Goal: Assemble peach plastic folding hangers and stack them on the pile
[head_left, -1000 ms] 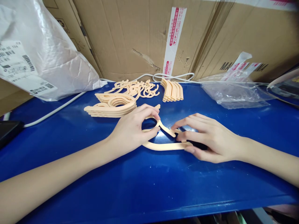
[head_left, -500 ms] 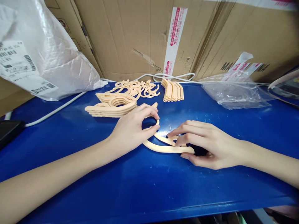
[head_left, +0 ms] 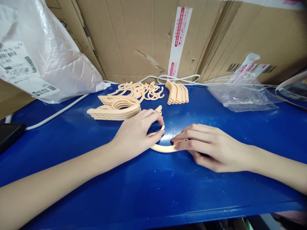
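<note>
A beige plastic folding hanger (head_left: 163, 149) lies between my hands on the blue table. My left hand (head_left: 137, 129) pinches its curved hook between thumb and index finger and hides part of the hanger. At the hanger's right end, the fingers of my right hand (head_left: 209, 147) close on the arms, which now lie nearly over one another. Just behind my left hand is a stack of folded hangers (head_left: 112, 111). A small beige end (head_left: 158, 109) shows past my left knuckles; I cannot tell whether it belongs to the held hanger.
Behind the stack lies a heap of loose beige hooks (head_left: 144, 91), beside a row of hanger arms (head_left: 177, 92). A clear plastic bag (head_left: 242, 95) is at the back right. Cardboard boxes (head_left: 134, 38) and a white parcel bag (head_left: 55, 54) line the back; a black device (head_left: 9, 135) sits left.
The hanger's two arms, spread apart before, have come together under my right fingers. My right hand has closed around them; my left hand has barely moved.
</note>
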Demonstrator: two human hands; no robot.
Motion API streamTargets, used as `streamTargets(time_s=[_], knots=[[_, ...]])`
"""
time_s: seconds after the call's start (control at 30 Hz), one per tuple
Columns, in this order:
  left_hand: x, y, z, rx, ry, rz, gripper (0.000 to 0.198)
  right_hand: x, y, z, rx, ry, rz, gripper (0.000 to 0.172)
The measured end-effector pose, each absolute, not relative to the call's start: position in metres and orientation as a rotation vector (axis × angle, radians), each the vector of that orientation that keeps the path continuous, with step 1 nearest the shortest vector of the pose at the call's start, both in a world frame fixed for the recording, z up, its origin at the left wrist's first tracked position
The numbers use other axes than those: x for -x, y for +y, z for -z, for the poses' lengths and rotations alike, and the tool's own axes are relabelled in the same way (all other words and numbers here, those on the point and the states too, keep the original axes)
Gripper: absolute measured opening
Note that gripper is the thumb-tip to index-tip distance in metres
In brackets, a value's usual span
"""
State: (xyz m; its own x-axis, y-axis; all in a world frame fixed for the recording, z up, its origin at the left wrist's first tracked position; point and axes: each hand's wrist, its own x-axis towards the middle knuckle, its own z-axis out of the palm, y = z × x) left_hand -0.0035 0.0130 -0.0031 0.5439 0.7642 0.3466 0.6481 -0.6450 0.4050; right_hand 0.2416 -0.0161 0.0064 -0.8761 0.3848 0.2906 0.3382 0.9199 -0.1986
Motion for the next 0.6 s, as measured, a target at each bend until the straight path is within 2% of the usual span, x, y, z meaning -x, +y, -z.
streamTargets(time_s=[0.13,0.4,0.47,0.6], knots=[[0.004,0.013,0.002,-2.652,1.105,-0.691,0.015,-0.248,-0.009,-0.005,0.661,-2.769,-0.089,0.034],[0.011,0.013,0.005,-2.884,0.932,-0.582,0.048,-0.251,-0.004,-0.005,0.846,-2.710,0.029,0.039],[0.011,0.012,0.004,-2.873,0.949,-0.563,0.050,-0.252,-0.003,-0.004,0.865,-2.696,0.069,0.041],[0.009,0.012,0.002,-2.869,0.893,-0.615,0.040,-0.253,0.000,-0.001,0.879,-2.670,0.094,0.038]])
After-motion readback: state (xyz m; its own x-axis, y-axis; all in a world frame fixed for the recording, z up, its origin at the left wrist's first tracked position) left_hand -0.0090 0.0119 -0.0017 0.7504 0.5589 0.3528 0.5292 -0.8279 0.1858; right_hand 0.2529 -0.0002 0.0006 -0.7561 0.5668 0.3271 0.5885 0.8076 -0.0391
